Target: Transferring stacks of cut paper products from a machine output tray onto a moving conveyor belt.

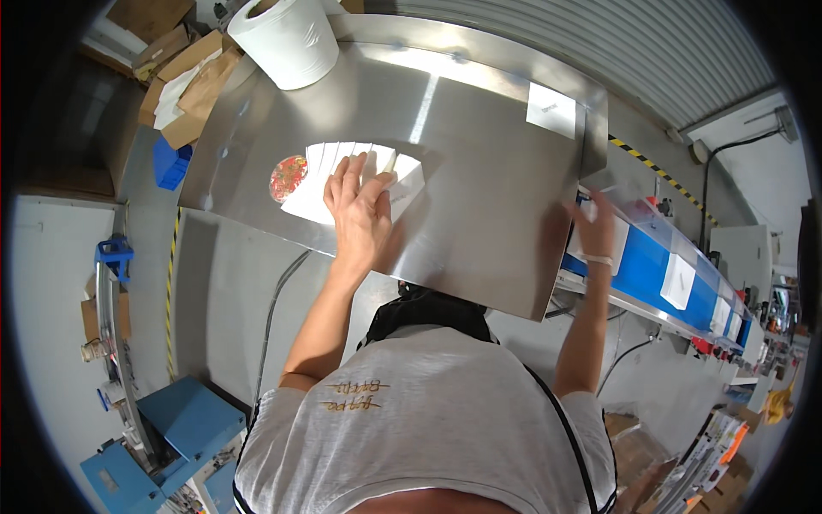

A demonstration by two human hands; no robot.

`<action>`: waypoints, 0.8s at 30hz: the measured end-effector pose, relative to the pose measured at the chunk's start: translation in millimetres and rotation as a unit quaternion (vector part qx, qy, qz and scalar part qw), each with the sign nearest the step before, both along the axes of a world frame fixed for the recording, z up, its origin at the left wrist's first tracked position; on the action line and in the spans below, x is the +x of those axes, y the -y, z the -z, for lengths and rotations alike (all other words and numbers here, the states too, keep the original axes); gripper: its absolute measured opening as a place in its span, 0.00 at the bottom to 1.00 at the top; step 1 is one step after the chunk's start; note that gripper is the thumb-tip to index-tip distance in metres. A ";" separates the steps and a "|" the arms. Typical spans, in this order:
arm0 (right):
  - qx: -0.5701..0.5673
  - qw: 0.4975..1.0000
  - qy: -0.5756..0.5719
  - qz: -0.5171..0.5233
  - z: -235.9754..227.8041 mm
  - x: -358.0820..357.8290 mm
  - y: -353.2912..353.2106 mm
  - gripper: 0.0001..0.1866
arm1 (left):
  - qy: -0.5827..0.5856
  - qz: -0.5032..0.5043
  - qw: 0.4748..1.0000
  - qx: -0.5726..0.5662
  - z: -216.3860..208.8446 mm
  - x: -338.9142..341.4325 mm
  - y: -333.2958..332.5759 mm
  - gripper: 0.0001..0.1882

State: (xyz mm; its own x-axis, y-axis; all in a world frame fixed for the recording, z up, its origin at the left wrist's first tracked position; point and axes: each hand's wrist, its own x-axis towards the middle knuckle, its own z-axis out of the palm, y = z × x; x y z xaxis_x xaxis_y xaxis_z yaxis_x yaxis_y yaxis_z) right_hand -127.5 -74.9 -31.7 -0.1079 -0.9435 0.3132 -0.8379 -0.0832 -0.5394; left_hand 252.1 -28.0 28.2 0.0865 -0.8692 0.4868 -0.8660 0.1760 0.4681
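Observation:
My left hand point(355, 206) rests palm down on a fanned row of white paper packets point(312, 193), which overlap one another on the steel table. Its fingers are stretched out and a little apart, with the thumb toward the right. Touching the left end of the row is a round, clear-looking disc or dish point(288, 178) with red and green bits. Past the table's right edge, my right hand point(593, 224) is over the near end of a blue conveyor belt, at a white packet point(613, 248). Blur hides its fingertips and whether they grip the packet.
A large white paper roll point(285, 43) stands at the table's far left corner. One white sheet point(551, 110) lies at the far right. More white packets point(678, 281) lie along the blue conveyor point(638, 265). An open cardboard box point(193, 94) sits beyond the left edge.

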 end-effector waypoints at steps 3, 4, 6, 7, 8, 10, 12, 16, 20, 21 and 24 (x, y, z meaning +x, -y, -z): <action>0.096 0.938 0.148 -0.299 -28.2 105.4 18.7 0.28 | 0.000 0.010 1.000 0.005 -0.6 2.3 -1.8 0.15; 0.157 0.912 0.181 -0.332 -37.5 135.3 22.2 0.28 | 0.002 0.013 1.000 0.004 -1.9 3.3 -3.3 0.15; 0.203 0.862 0.233 -0.402 -40.2 178.5 33.6 0.27 | 0.016 0.020 0.999 0.027 -2.7 2.6 -3.7 0.15; 0.200 0.849 0.223 -0.435 -39.0 192.9 40.9 0.27 | 0.017 0.027 0.999 0.027 -5.3 2.8 -4.2 0.15; 0.197 0.836 0.212 -0.466 -33.3 203.0 47.0 0.26 | 0.010 0.031 0.999 0.037 -6.5 2.8 -3.4 0.14; 0.141 0.867 0.122 -0.463 -15.7 213.9 49.1 0.23 | -0.001 0.028 0.998 0.061 -12.3 3.4 -3.7 0.11; 0.042 0.880 0.097 -0.463 -2.3 209.1 43.7 0.22 | 0.018 0.007 0.998 0.053 -11.9 5.8 -2.6 0.11; 0.230 0.851 0.297 -0.366 -19.7 181.0 3.4 0.23 | 0.039 -0.035 0.998 0.017 0.3 23.8 -5.9 0.13; 0.208 0.887 0.381 -0.158 11.6 121.5 -16.1 0.19 | 0.047 -0.039 0.998 0.010 5.6 21.8 -4.0 0.20; 0.170 0.920 0.340 -0.095 13.0 105.2 -19.3 0.18 | 0.052 -0.033 0.998 0.007 5.6 21.6 -3.7 0.20; 0.132 0.923 0.360 0.003 32.4 47.8 -24.9 0.17 | 0.057 -0.034 0.998 0.004 2.9 21.4 -7.2 0.21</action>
